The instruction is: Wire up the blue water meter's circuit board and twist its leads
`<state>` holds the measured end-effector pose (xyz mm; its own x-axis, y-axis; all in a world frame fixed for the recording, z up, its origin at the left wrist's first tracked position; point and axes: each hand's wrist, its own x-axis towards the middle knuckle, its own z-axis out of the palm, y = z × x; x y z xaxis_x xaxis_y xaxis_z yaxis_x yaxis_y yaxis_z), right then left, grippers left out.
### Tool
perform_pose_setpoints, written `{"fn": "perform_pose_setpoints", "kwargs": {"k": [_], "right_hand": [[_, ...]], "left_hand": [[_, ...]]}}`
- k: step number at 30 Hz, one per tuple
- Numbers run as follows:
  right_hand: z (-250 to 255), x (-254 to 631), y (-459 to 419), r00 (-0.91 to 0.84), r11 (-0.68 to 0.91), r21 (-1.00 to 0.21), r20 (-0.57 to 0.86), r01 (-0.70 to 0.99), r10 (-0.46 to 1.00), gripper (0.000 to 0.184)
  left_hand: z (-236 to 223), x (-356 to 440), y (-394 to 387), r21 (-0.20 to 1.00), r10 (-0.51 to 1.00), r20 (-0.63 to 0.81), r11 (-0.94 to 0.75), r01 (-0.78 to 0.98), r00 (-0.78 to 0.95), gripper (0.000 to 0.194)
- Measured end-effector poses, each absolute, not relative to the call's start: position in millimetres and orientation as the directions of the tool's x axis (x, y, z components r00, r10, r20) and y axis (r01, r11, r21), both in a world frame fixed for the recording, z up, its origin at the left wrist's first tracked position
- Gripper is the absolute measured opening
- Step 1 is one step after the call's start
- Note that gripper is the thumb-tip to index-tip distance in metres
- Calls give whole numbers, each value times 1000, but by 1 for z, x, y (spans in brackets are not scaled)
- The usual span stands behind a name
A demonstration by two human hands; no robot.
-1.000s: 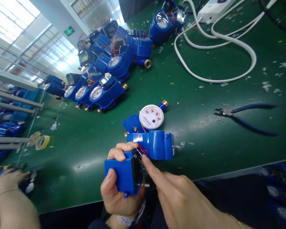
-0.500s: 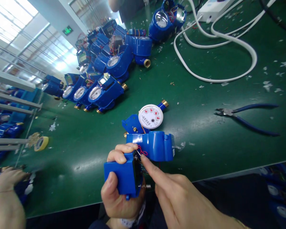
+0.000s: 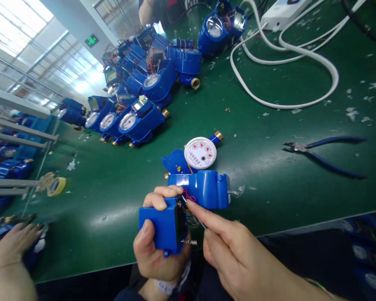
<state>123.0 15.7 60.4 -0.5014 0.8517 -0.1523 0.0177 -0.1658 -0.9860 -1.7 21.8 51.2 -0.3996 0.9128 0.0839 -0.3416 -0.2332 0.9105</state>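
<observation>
My left hand point(image 3: 159, 246) grips a blue plastic meter housing point(image 3: 158, 228), thumb on its near face and fingers over the top. Its inner side faces right, with thin wires point(image 3: 192, 219) and a metal spring point(image 3: 191, 242) sticking out. My right hand point(image 3: 235, 251) is closed around a thin metal tool point(image 3: 203, 225), index finger stretched along it toward the red wires point(image 3: 189, 195). Most of the tool is hidden by the fingers, so its kind is unclear. Just behind lie a blue meter cover point(image 3: 207, 190) and a water meter point(image 3: 200, 153) with a white dial.
Several blue water meters point(image 3: 144, 119) crowd the back left of the green table point(image 3: 263, 167). Blue-handled cutting pliers point(image 3: 301, 147) lie right, below a white cable point(image 3: 335, 79) and power strip point(image 3: 282, 14). Yellow tape point(image 3: 57, 187) and a co-worker's hand point(image 3: 14, 246) are left.
The view has shifted slightly. My right hand has tilted, so more of the metal tool and the wires shows. The co-worker's hand at the left has moved a little.
</observation>
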Motion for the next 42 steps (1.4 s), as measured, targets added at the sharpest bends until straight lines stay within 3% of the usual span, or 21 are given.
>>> {"fn": "perform_pose_setpoints", "kwargs": {"k": [7, 17, 25, 30, 36, 42], "right_hand": [[54, 141, 26, -624, -198, -979, -180, 41, 761, 51], [45, 162, 46, -706, 163, -963, -37, 215, 707, 52], [51, 168, 55, -737, 323, -906, 17, 274, 676, 51], [52, 157, 38, -633, 367, -812, -4, 454, 774, 55], [70, 136, 31, -457, 264, -719, -84, 643, 885, 16], [75, 132, 32, -454, 423, -525, 77, 739, 888, 20]], "left_hand": [[55, -4, 24, 875, 918, -5, -187, -446, -396, 23], [56, -9, 25, 810, 930, -95, -134, -570, -354, 22], [59, -10, 27, 816, 930, -118, -109, -568, -348, 21], [57, -4, 22, 815, 943, -68, -136, -563, -326, 22], [54, 8, 14, 808, 961, 2, -163, -566, -275, 23], [54, 12, 7, 812, 960, 73, -214, -543, -269, 23]]}}
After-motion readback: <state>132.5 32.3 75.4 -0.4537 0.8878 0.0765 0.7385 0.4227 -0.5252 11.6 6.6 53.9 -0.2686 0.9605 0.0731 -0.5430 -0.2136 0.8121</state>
